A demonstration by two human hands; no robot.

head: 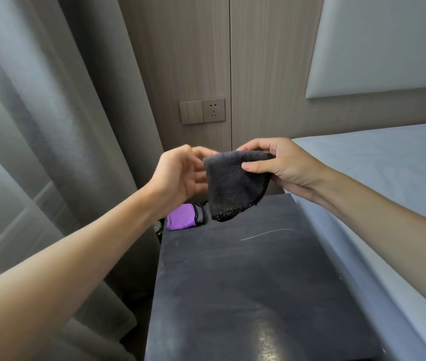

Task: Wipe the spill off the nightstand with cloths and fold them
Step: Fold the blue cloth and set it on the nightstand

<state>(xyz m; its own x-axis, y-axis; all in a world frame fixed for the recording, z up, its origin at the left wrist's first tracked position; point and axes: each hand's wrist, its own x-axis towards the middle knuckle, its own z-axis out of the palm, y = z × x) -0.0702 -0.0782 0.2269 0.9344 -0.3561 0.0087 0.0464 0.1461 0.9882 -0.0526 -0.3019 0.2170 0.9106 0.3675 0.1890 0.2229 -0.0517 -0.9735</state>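
Writing: none readable on any surface
Cloths: two, a dark grey cloth (228, 183) held in the air over the far end of the nightstand (253, 277), and a purple cloth (182, 220) lying at its far left corner
Right hand (282, 165): thumb and fingers pinching the grey cloth's upper right edge
Left hand (180, 175): fingers loosely spread, just beside the cloth's left edge; contact cannot be told
Around: curtain (50, 126) left, bed (378, 178) right, one wall socket (213, 110) beside a switch panel (191, 112)
Obstruction: the hanging cloth hides part of the nightstand's far edge
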